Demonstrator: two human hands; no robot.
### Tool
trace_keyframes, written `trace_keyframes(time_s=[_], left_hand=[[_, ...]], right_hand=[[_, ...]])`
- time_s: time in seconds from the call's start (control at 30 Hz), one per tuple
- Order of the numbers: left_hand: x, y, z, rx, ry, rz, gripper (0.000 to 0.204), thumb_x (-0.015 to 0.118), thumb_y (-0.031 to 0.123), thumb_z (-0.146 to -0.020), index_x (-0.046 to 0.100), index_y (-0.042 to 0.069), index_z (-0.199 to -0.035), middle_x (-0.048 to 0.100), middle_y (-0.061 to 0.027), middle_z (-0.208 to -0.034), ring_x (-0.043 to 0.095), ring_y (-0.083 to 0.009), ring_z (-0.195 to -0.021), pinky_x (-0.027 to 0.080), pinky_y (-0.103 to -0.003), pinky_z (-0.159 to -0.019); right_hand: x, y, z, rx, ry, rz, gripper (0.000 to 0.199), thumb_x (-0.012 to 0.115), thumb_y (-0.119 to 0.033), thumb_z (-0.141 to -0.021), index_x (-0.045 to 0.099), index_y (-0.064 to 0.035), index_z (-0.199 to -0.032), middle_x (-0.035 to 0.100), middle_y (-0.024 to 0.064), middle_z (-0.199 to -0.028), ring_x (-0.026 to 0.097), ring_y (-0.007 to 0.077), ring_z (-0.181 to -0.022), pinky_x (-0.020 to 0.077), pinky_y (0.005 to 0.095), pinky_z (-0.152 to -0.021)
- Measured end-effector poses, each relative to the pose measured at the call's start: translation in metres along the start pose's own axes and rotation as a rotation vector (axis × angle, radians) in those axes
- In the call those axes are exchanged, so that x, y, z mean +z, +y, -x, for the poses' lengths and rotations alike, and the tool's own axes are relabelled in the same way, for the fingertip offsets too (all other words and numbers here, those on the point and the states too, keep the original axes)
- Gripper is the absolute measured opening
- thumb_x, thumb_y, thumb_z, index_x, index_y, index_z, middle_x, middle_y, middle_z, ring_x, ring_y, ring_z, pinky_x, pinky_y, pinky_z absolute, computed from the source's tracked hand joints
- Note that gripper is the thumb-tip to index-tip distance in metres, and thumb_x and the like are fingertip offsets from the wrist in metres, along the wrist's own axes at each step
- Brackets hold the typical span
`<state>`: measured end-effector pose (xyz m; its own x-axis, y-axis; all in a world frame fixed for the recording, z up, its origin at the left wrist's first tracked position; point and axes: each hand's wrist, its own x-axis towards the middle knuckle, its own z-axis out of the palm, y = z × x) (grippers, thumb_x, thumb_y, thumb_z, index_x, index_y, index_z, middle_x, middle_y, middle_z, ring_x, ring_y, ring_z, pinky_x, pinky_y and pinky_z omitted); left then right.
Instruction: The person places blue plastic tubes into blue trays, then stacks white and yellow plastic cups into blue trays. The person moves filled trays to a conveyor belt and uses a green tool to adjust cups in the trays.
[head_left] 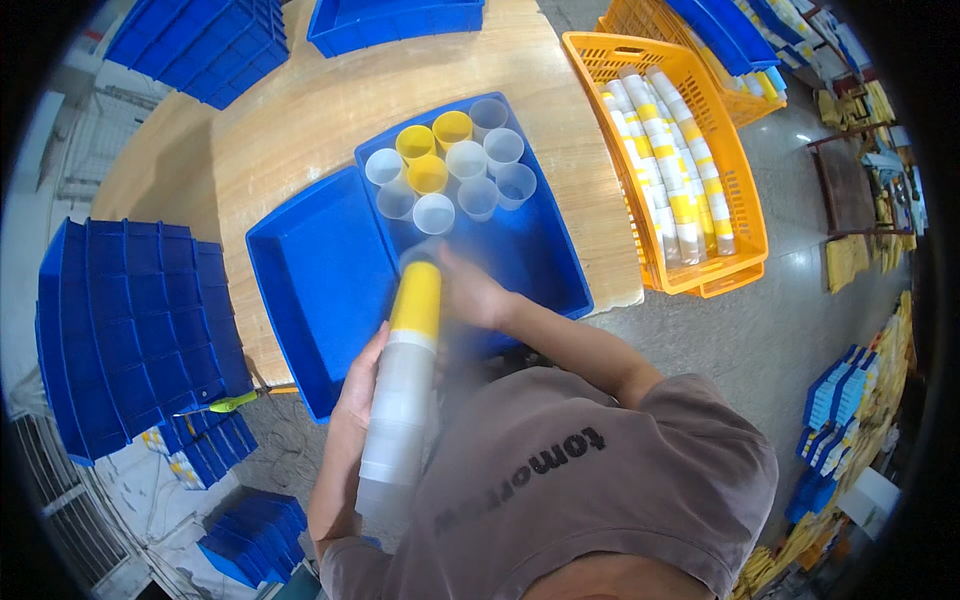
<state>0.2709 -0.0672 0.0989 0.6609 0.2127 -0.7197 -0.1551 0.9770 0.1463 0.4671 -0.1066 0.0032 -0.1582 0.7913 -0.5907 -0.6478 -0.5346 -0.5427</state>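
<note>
Your left hand (358, 385) clamped round cup stack (402, 385); right hand (470, 292) blurred, grip unclear. Light, slippery plastic: hold mid-stack.

Stack of cups (404, 385) in left hand (358, 385)

The stack of cups (405, 385) is frosted clear with a yellow band. The trays (320, 290) are blue, the crate (735, 215) orange, and the tabletop (300, 110) probably pale wood.
</note>
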Motion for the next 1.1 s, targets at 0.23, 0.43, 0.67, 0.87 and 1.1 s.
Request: trace_keyframes(time_s=[0.23,0.43,0.67,0.87,1.1], left_hand=[[0.003,0.004,-0.020,-0.126,0.000,-0.850,0.053,0.067,0.032,-0.095,0.049,0.002,-0.135,0.063,-0.0097,-0.114,0.063,-0.0138,-0.095,0.056,-0.033,-0.073],[0.004,-0.023,-0.013,-0.039,0.001,-0.363,0.062,0.052,0.043,-0.100,0.041,-0.005,-0.138,0.064,-0.0262,-0.110,0.069,-0.0315,-0.092,0.060,-0.042,-0.076],[0.023,-0.065,0.004,0.098,0.061,-0.154,0.065,0.052,0.048,-0.099,0.044,-0.006,-0.134,0.066,-0.0248,-0.103,0.069,-0.0290,-0.085,0.061,-0.039,-0.071],[0.035,-0.102,0.013,0.105,0.191,-0.283,0.056,0.058,0.041,-0.098,0.052,-0.006,-0.128,0.067,-0.0220,-0.101,0.071,-0.0272,-0.082,0.061,-0.037,-0.070],[0.031,-0.127,0.024,0.162,0.169,-0.161,0.056,0.061,0.039,-0.097,0.051,-0.006,-0.129,0.068,-0.0220,-0.104,0.071,-0.0270,-0.087,0.062,-0.039,-0.074]], right_hand=[[-0.022,-0.012,0.032,-0.206,0.108,0.289,0.044,0.057,-0.035,-0.100,0.051,-0.0011,-0.128,0.061,0.0134,-0.119,0.060,0.0250,-0.110,0.0458,0.0403,-0.099],[-0.033,-0.017,0.053,0.153,-0.092,-0.403,0.044,0.041,-0.038,-0.106,0.054,-0.0008,-0.127,0.060,0.0129,-0.125,0.056,0.0258,-0.118,0.0430,0.0441,-0.105],[-0.041,-0.012,0.055,0.122,0.020,-0.458,0.061,0.045,-0.056,-0.101,0.049,-0.0046,-0.133,0.063,0.0143,-0.124,0.055,0.0253,-0.124,0.0317,0.0539,-0.110],[-0.050,0.005,0.046,0.104,-0.288,-0.071,0.048,0.060,-0.046,-0.097,0.056,-0.0065,-0.125,0.064,0.0137,-0.119,0.060,0.0250,-0.113,0.0429,0.0456,-0.103],[-0.049,0.015,0.041,0.307,-0.589,0.006,0.057,0.065,-0.045,-0.094,0.053,-0.0035,-0.131,0.062,0.0158,-0.121,0.058,0.0285,-0.117,0.0443,0.0463,-0.101]])
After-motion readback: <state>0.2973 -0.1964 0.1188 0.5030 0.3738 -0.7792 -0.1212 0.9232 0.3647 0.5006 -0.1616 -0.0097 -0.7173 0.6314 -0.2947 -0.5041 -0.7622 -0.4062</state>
